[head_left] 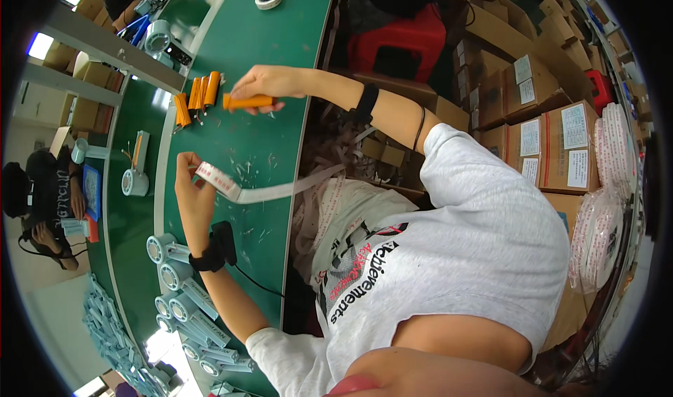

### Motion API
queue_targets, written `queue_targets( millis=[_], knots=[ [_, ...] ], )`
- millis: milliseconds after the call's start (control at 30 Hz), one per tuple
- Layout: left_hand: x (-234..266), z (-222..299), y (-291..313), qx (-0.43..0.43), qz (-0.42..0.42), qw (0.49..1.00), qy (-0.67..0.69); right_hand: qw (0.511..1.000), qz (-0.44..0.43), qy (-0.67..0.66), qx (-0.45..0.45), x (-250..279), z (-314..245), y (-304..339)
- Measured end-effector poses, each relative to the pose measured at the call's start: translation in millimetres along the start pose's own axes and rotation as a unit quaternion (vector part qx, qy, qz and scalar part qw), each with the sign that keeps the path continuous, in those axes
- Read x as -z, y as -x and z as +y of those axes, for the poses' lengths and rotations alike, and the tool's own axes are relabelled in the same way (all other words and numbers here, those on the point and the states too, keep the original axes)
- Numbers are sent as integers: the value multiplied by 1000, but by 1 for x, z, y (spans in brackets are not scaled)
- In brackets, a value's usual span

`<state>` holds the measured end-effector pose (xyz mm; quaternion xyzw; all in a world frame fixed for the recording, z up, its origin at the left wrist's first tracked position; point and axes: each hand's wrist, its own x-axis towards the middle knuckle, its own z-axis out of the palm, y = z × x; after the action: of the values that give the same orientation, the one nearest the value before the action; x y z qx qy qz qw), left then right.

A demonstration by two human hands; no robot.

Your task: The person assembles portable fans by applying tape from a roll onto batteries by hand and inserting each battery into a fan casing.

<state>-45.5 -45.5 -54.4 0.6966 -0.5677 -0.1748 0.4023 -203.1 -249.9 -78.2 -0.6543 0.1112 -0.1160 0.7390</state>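
Observation:
My right hand [263, 83] is closed around an orange cylinder [249, 102], which looks like a wrapped battery, held over the green worktable [263, 155]. Lower in the view, my left hand [191, 187] pinches white tape [219, 180] with red print. A pale strip runs from that tape across the table and over its edge towards my lap. Several orange batteries [203, 92] with thin wires lie in a row just beyond my right hand.
A tape roll [268, 0] lies at the table's top end. Pale blue handheld fans [184, 306] crowd the lower left. Small scraps [245, 176] dot the tabletop. Cardboard boxes [554, 145] and a red stool [399, 46] stand behind. Another person [49, 194] works across the table.

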Motion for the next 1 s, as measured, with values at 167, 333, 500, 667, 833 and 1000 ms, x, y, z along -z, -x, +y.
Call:
queue_targets(
  millis=[167, 333, 500, 667, 833, 1000],
  knots=[
    [13, -10, 18, 33, -31, 993, 106, 914, -32, 403, -20, -34, -6, -5],
    [-20, 5, 18, 56, 17, 966, 253, 877, -7, 477, 63, -68, -18, -17],
    [-27, 11, 16, 46, 1, 963, 267, 948, 95, 294, 72, -88, -32, 5],
    [-23, 36, 23, 57, -10, 905, 421, 976, -97, -2, 193, -62, -24, 17],
    [-28, 26, 26, 31, -44, 877, 477, 970, -118, -69, 199, -77, -12, 21],
    [-25, 11, 23, 29, 44, 996, 76, 947, -72, -185, 253, -90, -2, 15]
  ],
)
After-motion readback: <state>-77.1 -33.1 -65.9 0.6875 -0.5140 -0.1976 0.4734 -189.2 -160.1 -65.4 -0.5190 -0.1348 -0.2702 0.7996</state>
